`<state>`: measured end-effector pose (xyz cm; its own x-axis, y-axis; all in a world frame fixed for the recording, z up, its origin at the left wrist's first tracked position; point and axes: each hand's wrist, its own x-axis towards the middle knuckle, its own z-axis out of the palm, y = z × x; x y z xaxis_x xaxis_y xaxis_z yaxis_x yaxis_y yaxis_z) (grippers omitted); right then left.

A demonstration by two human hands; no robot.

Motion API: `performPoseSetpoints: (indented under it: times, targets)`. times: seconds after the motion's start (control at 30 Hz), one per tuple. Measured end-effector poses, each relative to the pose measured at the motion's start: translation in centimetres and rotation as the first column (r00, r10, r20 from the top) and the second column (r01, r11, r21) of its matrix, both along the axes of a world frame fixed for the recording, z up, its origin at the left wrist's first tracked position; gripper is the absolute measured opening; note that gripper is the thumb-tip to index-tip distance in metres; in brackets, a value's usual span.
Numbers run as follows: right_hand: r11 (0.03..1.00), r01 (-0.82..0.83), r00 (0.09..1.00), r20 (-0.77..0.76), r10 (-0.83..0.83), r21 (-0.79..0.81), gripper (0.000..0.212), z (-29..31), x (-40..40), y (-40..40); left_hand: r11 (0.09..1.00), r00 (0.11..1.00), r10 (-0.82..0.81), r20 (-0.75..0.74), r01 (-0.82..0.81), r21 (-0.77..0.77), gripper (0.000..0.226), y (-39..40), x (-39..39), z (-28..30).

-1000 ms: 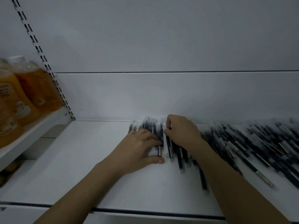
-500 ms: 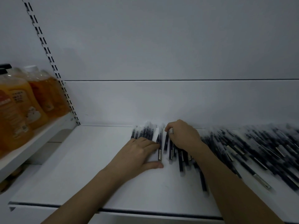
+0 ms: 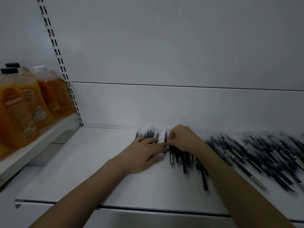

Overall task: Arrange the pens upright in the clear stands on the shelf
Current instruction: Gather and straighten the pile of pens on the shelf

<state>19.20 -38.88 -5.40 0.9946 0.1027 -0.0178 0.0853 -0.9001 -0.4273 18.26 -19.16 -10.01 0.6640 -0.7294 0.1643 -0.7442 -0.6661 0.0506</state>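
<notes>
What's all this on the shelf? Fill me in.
A person is sorting dark pens on a white shelf. The left hand lies flat on a neat row of pens by the back wall, while the right hand pinches one pen at that row's edge. A loose pile of pens sprawls to the right. All lie flat; no clear stands show. Orange bottles stand on the next shelf, left.

- A white shelf (image 3: 92, 170) is seen, with a dark line along its front edge.
- Dark pens (image 3: 256, 155) are strewn flat across its right half.
- A tidier row of pens (image 3: 148, 134) is laid near the back wall.
- Orange bottles (image 3: 18, 111) are stood on a neighbouring shelf (image 3: 32, 150) at left.
</notes>
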Motion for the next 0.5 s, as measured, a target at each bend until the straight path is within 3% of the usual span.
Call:
performPoseSetpoints:
  times: [0.13,0.2,0.3,0.43,0.5]
  targets:
    - [0.996,0.092,0.993,-0.068,-0.091,-0.001,0.028,0.4,0.2,0.4,0.997,0.999,0.013,0.043,-0.010,-0.080,0.050,0.1,0.5,-0.8]
    - [0.990,0.124,0.991,-0.047,-0.128,-0.069,0.018,0.6,0.2,1.2,0.992,0.999,0.036,0.029,-0.032,-0.126,0.051,-0.1,0.5,-0.5]
    - [0.981,0.143,0.988,-0.044,-0.150,-0.131,0.037,0.3,0.3,2.2,0.988,0.998,0.057,-0.009,-0.058,-0.146,0.054,-0.3,0.6,-0.2]
    - [0.976,0.115,0.981,-0.134,-0.142,-0.187,0.031,1.0,-0.2,2.4,0.982,0.998,0.064,-0.005,-0.064,-0.177,0.050,-0.3,1.1,-0.7]
    - [0.985,0.105,0.970,-0.205,-0.131,-0.134,0.030,1.5,-0.6,2.3,0.984,0.998,0.069,0.000,-0.068,-0.168,0.051,-0.3,1.1,-0.8]
